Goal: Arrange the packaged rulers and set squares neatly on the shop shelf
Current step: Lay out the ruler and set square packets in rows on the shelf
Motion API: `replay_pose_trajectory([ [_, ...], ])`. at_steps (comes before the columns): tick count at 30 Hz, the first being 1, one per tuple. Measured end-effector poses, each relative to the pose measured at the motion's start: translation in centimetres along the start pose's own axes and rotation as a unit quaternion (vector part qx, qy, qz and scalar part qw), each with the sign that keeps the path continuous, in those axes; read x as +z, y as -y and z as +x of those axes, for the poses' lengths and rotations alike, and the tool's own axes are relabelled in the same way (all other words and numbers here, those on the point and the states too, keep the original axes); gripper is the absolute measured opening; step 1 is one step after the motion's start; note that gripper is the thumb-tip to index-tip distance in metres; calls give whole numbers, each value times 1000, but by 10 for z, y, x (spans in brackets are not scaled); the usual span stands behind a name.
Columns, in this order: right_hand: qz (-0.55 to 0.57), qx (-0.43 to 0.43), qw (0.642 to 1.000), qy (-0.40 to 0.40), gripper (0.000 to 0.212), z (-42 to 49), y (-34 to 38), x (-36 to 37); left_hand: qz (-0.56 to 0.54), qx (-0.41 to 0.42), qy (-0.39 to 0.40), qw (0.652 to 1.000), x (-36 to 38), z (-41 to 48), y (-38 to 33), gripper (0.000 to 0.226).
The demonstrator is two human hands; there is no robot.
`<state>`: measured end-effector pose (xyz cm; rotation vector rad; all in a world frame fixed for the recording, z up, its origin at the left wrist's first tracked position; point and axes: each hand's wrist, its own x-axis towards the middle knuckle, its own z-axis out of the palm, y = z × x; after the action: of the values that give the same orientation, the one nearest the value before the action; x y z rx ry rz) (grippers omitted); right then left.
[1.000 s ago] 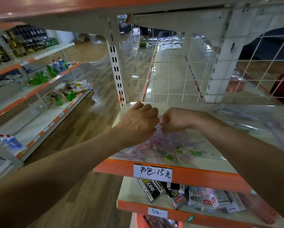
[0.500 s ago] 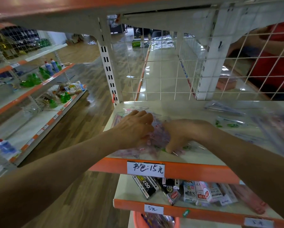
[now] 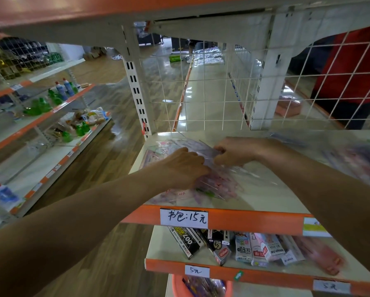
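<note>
A loose pile of clear-packaged rulers and set squares [image 3: 218, 185] lies at the left end of the cream shelf [image 3: 272, 198] with the orange front edge. My left hand [image 3: 184, 168] grips the pile from the left, fingers curled into the plastic. My right hand [image 3: 233, 153] pinches the top edge of a clear packet [image 3: 192, 144] that is lifted and tilted above the pile. More packets [image 3: 347, 155] lie blurred at the right end of the shelf.
A white wire grid [image 3: 201, 93] backs the shelf, with a slotted upright [image 3: 137, 91] at its left. The shelf below holds several small boxes [image 3: 244, 247]. An orange basket [image 3: 179, 286] sits underneath. A person in red [image 3: 351, 67] stands behind the grid.
Both hands moved back from the front of the pile toward the grid. My right hand rose from pressing the packets and now pinches one lifted packet's edge.
</note>
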<state>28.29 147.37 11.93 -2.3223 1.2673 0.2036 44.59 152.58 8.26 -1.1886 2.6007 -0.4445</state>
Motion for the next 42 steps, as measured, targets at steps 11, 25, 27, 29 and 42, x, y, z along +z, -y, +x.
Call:
replay_pose_trajectory([
  [11,-36,-27,999,-17,14,8,-2,9,-46,-5,27,999,-3,-2,0,38],
  [25,-49,-41,997,-38,12,2,-3,12,-111,-2,20,994,-1,-19,-5,47],
  [27,-45,-44,997,-39,11,1,-4,13,-139,-1,17,990,2,-22,-3,48],
  [29,-40,-41,998,-40,15,1,-5,15,-156,0,6,988,5,-24,0,48],
  [42,-7,-17,999,-28,22,-1,-3,16,7,56,72,996,-10,-3,-6,36],
])
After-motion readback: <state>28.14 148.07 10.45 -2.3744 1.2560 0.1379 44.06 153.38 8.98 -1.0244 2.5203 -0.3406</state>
